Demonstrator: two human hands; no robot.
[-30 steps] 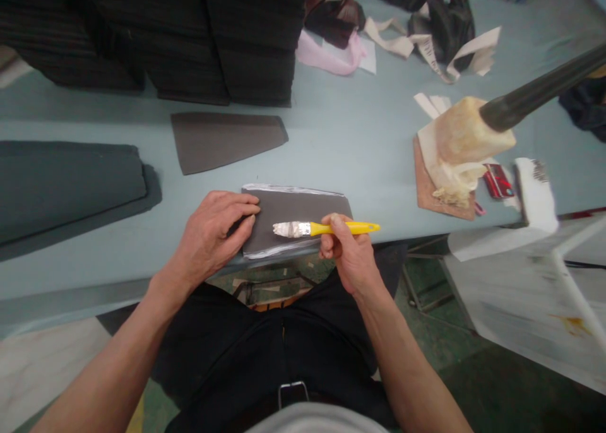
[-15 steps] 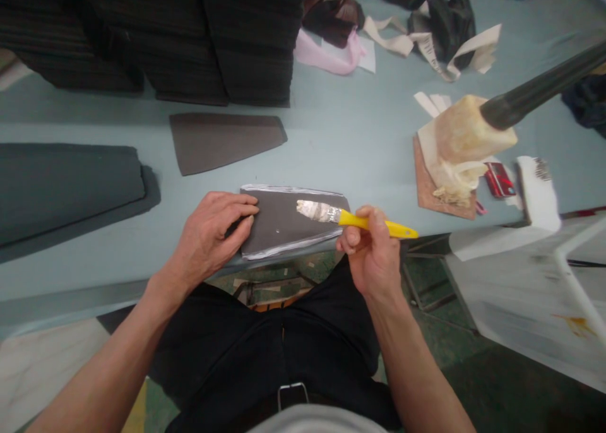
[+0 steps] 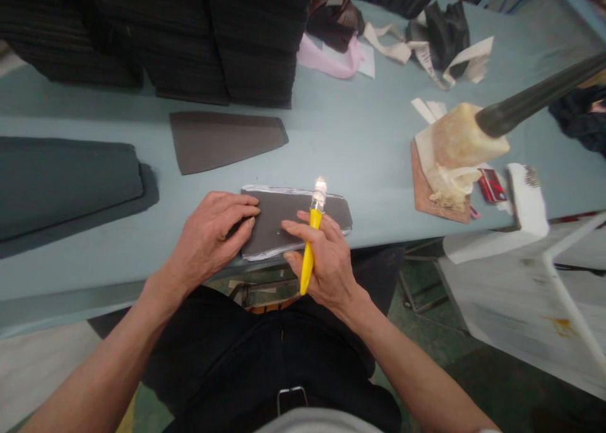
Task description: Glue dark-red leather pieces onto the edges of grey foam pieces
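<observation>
A dark grey tapered piece (image 3: 284, 217) with whitish wet edges lies at the near edge of the blue-grey table (image 3: 360, 149). My left hand (image 3: 213, 234) lies flat on its left end, fingers stretched out and pressing it down. My right hand (image 3: 326, 262) is closed round a yellow-handled brush (image 3: 310, 243). The brush points away from me, its pale bristles at the piece's far edge.
A second dark tapered piece (image 3: 222, 139) lies further back. Stacks of dark material (image 3: 189, 35) stand behind it and a folded dark stack (image 3: 66, 180) at the left. At the right a pale glue-caked block (image 3: 466, 139) with a dark handle rests on a brown pad.
My right hand has swung the brush from lying sideways over the piece to pointing away from me, bristles now at the far edge. My left hand has stayed put.
</observation>
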